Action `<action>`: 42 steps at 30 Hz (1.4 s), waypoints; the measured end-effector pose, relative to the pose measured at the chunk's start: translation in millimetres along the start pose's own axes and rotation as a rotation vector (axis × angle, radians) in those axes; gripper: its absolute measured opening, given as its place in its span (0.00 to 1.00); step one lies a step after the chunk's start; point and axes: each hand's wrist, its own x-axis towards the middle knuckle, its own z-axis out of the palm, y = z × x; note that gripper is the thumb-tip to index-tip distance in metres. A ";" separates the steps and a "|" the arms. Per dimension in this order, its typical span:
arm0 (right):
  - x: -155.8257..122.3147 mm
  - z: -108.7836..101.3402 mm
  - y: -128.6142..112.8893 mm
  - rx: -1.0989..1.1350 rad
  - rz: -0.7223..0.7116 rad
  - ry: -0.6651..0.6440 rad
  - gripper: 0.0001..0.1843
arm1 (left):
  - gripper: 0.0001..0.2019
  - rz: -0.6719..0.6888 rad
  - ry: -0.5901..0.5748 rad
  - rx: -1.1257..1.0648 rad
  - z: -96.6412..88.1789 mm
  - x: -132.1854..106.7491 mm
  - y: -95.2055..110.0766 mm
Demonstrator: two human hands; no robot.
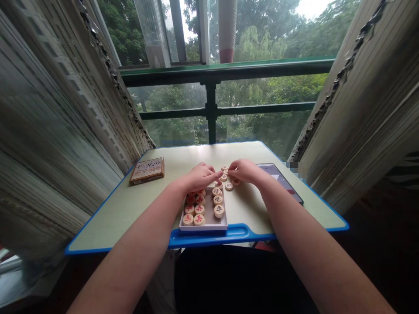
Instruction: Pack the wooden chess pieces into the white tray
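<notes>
A shallow white box [209, 220] holds several round wooden Chinese chess pieces. Red-marked ones such as a red piece [199, 209] line its left side; black-marked ones such as a black piece [219, 211] stand along the right. My left hand [202, 176] is over the box's far edge, its fingers closed on a chess piece [218, 184] that they partly cover. Just beyond the box's far right corner, my right hand [245, 170] pinches a chess piece [226, 172] at its fingertips. Around them on the table lie several loose pieces, including a black piece [229, 186].
The pale table [153, 209] has a blue rim and a blue front groove [209, 237]. A brown decorated box lid [147, 170] lies at left. At right, partly behind my right forearm, lies a tablet [281, 181]. Curtains [65, 109] flank a green railing [229, 67].
</notes>
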 end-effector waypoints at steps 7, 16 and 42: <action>1.9 3.6 1.3 0.151 0.022 0.025 0.18 | 0.18 0.017 0.147 0.086 2.8 2.1 -11.9; -15.0 -13.1 -5.1 0.053 -0.028 -0.154 0.11 | 0.11 -0.022 0.148 0.096 7.0 5.3 -18.7; -31.7 -16.7 -18.3 -0.087 -0.111 -0.274 0.16 | 0.18 0.061 0.082 0.181 5.7 9.5 -17.3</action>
